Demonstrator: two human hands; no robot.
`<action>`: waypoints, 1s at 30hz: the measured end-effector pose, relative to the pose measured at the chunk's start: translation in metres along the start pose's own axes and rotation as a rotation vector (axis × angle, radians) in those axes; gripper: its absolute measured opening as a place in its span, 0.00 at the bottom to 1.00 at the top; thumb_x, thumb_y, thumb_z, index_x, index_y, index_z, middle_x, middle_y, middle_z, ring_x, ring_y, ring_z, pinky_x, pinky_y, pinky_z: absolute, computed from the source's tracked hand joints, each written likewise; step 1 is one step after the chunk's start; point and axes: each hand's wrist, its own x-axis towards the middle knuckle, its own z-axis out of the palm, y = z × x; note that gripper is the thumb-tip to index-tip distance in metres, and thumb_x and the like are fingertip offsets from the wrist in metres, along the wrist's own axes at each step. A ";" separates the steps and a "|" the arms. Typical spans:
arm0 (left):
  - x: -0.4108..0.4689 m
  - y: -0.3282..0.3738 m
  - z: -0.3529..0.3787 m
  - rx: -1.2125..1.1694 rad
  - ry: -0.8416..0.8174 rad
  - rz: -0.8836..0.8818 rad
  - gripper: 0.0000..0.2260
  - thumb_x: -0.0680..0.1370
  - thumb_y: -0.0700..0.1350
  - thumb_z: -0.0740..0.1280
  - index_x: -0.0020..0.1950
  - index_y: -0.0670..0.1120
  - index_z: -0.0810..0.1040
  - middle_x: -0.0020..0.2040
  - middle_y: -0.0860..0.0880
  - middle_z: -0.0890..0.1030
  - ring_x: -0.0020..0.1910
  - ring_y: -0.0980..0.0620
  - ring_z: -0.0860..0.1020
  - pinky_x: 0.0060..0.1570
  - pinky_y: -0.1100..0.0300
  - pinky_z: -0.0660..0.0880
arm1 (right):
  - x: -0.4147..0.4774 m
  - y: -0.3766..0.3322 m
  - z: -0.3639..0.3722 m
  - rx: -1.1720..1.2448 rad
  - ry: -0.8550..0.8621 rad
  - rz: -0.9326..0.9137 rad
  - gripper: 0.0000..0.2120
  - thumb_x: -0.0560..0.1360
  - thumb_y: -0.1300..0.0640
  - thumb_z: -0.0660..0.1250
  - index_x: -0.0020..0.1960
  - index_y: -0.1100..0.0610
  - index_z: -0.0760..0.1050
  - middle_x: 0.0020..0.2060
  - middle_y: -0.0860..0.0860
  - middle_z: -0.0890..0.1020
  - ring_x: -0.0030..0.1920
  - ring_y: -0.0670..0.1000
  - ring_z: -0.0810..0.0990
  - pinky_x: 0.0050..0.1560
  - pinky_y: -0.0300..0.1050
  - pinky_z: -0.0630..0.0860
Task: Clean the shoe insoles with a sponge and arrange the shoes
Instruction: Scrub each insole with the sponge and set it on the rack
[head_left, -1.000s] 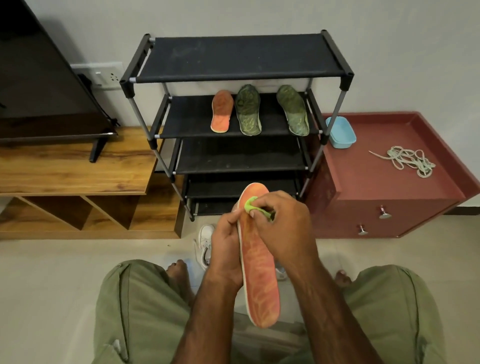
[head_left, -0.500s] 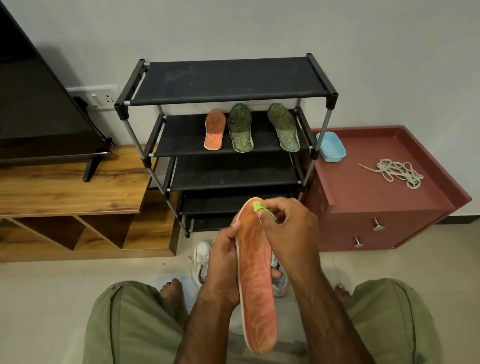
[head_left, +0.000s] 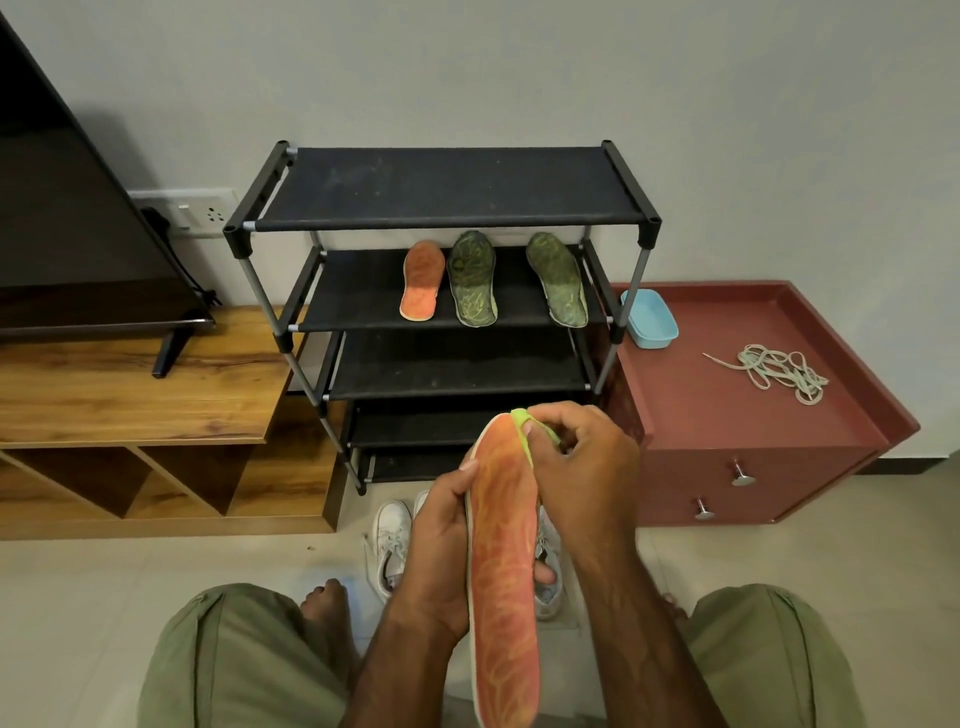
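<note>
Grey wall, tiled floor (head_left: 104, 582); a black shoe rack (head_left: 447, 187) stands against the wall btwn a wooden TV unit (head_left: 130, 395) w/ a TV (head_left: 67, 234) on it at left and a red cabinet (head_left: 727, 400) at right. The rack's 2nd shelf carries 3 insoles side by side: an orange shelf insole (head_left: 423, 280), then a left green insole (head_left: 471, 280) just beside it and a right green insole (head_left: 557, 280) a bit apart. On the cabinet top sit a blue tub (head_left: 649, 318) at the back-left corner and a loose bundle of laces (head_left: 774, 371), well apart from it. The person sits facing the rack, green shorts (head_left: 234, 665) and a bare foot (head_left: 324, 608) at the bottom of view. Left hand (head_left: 436, 551) grips the held insole (head_left: 501, 571) near its middle: thumb on the left edge, fingers curled round behind, 1 fingertip showing at the right edge. The insole points lengthwise away from the person, toe end toward the rack, orange patterned face up to the camera. Right hand (head_left: 587, 467) pinches a green sponge (head_left: 522, 418) btwn thumb & curled fingers, pressed on the toe end's right side. White shoes (head_left: 389, 540) sit on the floor below the hands, partly hidden
</note>
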 end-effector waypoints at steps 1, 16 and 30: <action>-0.001 0.000 0.001 0.002 -0.002 -0.002 0.25 0.80 0.56 0.60 0.60 0.37 0.82 0.46 0.36 0.79 0.34 0.39 0.79 0.34 0.50 0.81 | 0.000 0.000 0.000 -0.014 -0.027 -0.017 0.05 0.76 0.56 0.74 0.51 0.47 0.85 0.43 0.40 0.82 0.45 0.43 0.82 0.48 0.49 0.82; 0.001 -0.003 -0.002 0.004 -0.028 -0.015 0.26 0.81 0.58 0.57 0.61 0.39 0.83 0.50 0.34 0.78 0.36 0.39 0.78 0.36 0.50 0.80 | 0.001 0.001 0.003 -0.067 -0.046 0.035 0.04 0.76 0.50 0.72 0.50 0.43 0.84 0.42 0.38 0.84 0.43 0.42 0.82 0.44 0.49 0.82; 0.003 -0.004 -0.007 0.005 0.001 -0.019 0.26 0.81 0.59 0.57 0.56 0.40 0.85 0.46 0.38 0.80 0.35 0.39 0.78 0.36 0.51 0.80 | 0.007 -0.009 -0.003 -0.052 -0.129 0.057 0.03 0.75 0.50 0.73 0.48 0.43 0.85 0.40 0.37 0.85 0.43 0.40 0.84 0.46 0.51 0.84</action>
